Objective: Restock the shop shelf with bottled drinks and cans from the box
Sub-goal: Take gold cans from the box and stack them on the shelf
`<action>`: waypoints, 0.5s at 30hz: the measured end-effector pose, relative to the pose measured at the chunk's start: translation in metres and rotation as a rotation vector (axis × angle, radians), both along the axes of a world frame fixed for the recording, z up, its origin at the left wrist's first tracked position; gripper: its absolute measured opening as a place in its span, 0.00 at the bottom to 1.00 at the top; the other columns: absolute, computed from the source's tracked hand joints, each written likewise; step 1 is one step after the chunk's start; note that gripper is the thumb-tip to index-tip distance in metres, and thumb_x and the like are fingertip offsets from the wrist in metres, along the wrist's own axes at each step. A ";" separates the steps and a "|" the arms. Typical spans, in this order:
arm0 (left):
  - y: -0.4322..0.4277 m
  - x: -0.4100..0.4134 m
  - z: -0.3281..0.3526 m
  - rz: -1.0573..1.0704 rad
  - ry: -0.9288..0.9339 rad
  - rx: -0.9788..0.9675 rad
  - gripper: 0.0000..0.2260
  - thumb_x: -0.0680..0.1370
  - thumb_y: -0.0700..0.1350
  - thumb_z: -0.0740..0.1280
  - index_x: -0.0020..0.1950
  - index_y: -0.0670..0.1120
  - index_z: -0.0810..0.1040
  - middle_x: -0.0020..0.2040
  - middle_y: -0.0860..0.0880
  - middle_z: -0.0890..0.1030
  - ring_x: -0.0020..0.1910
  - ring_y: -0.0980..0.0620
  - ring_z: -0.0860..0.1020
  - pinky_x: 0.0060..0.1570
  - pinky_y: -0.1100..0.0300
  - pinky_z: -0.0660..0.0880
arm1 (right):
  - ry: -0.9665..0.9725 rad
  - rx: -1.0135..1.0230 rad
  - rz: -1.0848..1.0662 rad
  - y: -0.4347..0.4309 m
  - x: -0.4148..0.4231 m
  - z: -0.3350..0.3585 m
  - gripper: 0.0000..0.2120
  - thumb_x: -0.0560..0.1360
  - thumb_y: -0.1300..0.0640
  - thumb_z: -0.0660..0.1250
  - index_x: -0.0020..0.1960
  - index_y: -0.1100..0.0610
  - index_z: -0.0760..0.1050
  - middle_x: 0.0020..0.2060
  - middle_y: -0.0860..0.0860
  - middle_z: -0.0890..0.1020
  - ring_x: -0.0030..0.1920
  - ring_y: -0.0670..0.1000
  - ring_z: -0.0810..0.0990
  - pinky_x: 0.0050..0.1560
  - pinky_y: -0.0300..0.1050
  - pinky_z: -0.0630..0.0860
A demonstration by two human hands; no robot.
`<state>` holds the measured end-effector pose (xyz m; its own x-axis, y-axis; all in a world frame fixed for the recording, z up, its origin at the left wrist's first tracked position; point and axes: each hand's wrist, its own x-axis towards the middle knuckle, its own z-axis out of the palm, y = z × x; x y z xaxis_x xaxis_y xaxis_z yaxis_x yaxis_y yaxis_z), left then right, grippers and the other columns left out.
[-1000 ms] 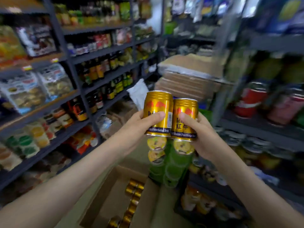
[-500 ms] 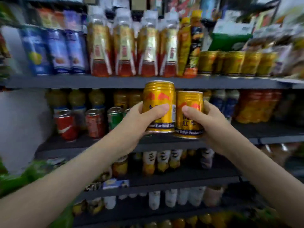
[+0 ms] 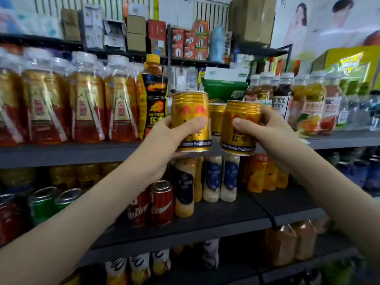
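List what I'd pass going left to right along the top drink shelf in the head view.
Wrapped reddish tea bottles → yellow-capped black-label bottle → left gold can, gripped by the left hand → middle gold can, behind them → right gold can, gripped by the right hand → white-capped juice bottles.

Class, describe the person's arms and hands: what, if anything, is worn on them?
The left forearm and right forearm are bare to the frame's edge, no sleeves in view. The left hand and right hand wear no gloves; no watch, bracelet or ring shows.

Head camera, facing forward, close to shelf (image 3: 70, 154).
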<state>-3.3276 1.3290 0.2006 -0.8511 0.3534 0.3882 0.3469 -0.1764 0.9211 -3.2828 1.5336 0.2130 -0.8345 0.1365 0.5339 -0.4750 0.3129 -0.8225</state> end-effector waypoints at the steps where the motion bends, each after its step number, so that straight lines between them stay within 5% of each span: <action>1: 0.002 -0.007 0.005 0.022 -0.002 0.032 0.29 0.63 0.54 0.73 0.62 0.47 0.76 0.52 0.51 0.84 0.50 0.54 0.83 0.53 0.54 0.79 | 0.000 0.027 0.008 0.005 -0.009 0.004 0.31 0.62 0.47 0.74 0.63 0.52 0.71 0.51 0.46 0.82 0.50 0.44 0.82 0.49 0.39 0.78; 9: 0.012 -0.039 0.024 0.260 0.016 0.122 0.26 0.63 0.54 0.72 0.59 0.47 0.76 0.46 0.54 0.84 0.44 0.58 0.83 0.48 0.57 0.79 | -0.066 0.292 0.100 0.016 -0.094 0.014 0.27 0.68 0.47 0.76 0.63 0.51 0.71 0.52 0.45 0.81 0.52 0.44 0.80 0.52 0.39 0.77; 15: 0.028 -0.029 0.011 0.422 -0.002 0.113 0.28 0.61 0.56 0.73 0.59 0.50 0.76 0.51 0.53 0.84 0.51 0.55 0.82 0.55 0.53 0.77 | -0.074 0.449 0.163 0.015 -0.130 0.016 0.43 0.67 0.41 0.74 0.74 0.55 0.59 0.61 0.47 0.76 0.56 0.47 0.77 0.58 0.44 0.75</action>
<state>-3.3564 1.3567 0.2112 -0.9127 -0.0703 0.4025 0.4083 -0.1197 0.9049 -3.4125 1.5487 0.2289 -0.8638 -0.2296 0.4485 -0.4926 0.5715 -0.6563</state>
